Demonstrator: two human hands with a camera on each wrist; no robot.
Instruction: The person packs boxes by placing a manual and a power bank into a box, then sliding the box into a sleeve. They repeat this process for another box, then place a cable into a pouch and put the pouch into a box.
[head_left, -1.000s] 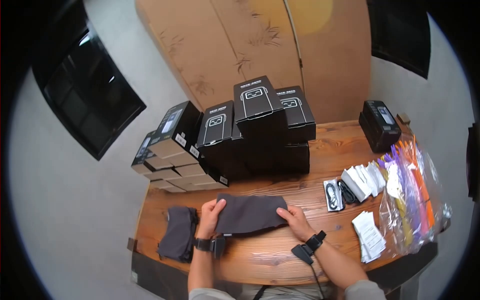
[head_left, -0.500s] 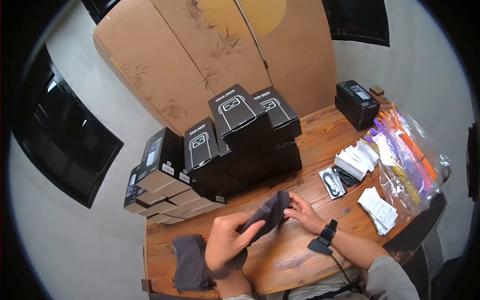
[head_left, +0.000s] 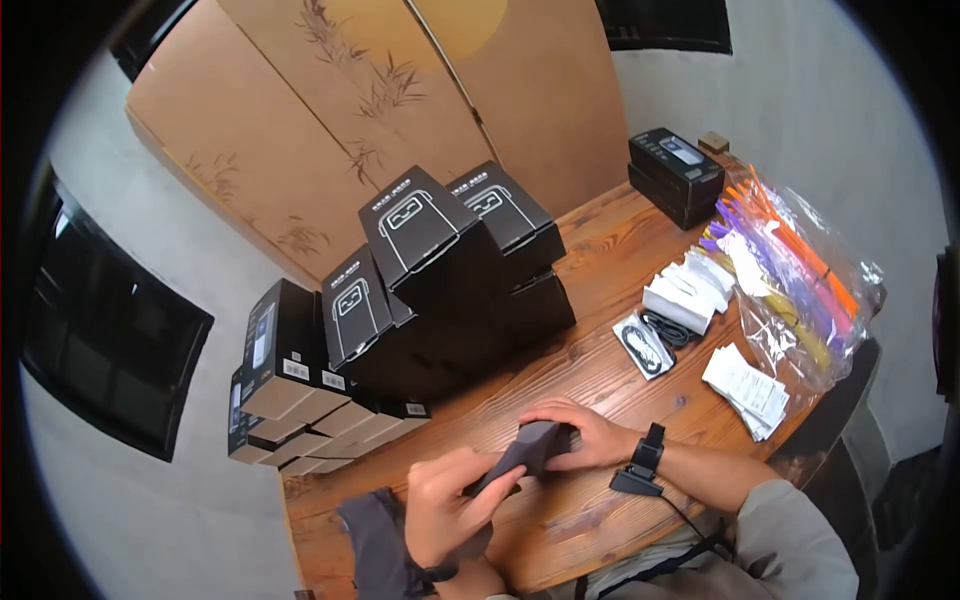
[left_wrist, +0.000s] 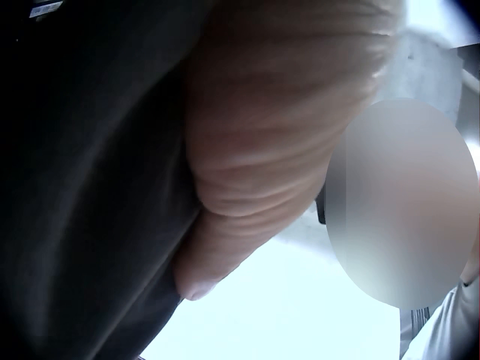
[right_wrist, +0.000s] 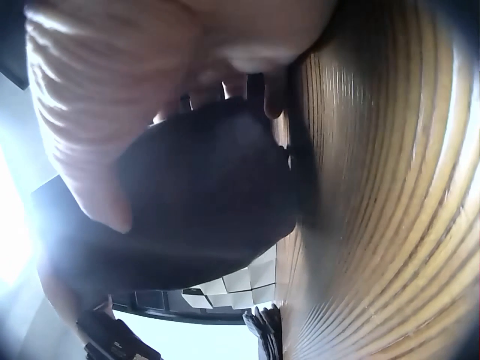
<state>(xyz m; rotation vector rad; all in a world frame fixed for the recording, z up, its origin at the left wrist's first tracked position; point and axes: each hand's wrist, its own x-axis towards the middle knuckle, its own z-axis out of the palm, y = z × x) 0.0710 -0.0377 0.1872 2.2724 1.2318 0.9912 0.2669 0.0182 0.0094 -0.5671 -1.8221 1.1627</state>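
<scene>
Between my hands is a dark grey piece of cloth (head_left: pixel 536 446), held up close over the wooden table and bent. My left hand (head_left: pixel 448 508) pinches its near end between thumb and fingers. At the far end my right hand (head_left: pixel 600 438) curls around it, with the thumb on one side and the fingers on the other, as the right wrist view shows along the cloth (right_wrist: pixel 202 195). In the left wrist view the cloth (left_wrist: pixel 82 202) fills the left side beside my palm. More dark grey cloth (head_left: pixel 375 540) lies on the table by my left forearm, partly hidden.
Stacked black boxes (head_left: pixel 430 330) stand at the back left, and two more boxes (head_left: pixel 678 175) at the back right. On the right lie a bagged cable (head_left: pixel 643 345), white packets (head_left: pixel 690 290), printed papers (head_left: pixel 748 392) and a plastic bag of colourful strips (head_left: pixel 790 265).
The cloth was stretched flat between both hands; now it is turned on edge and bent, with the hands closer together. My right hand has wrapped further around its end. The head view has shifted.
</scene>
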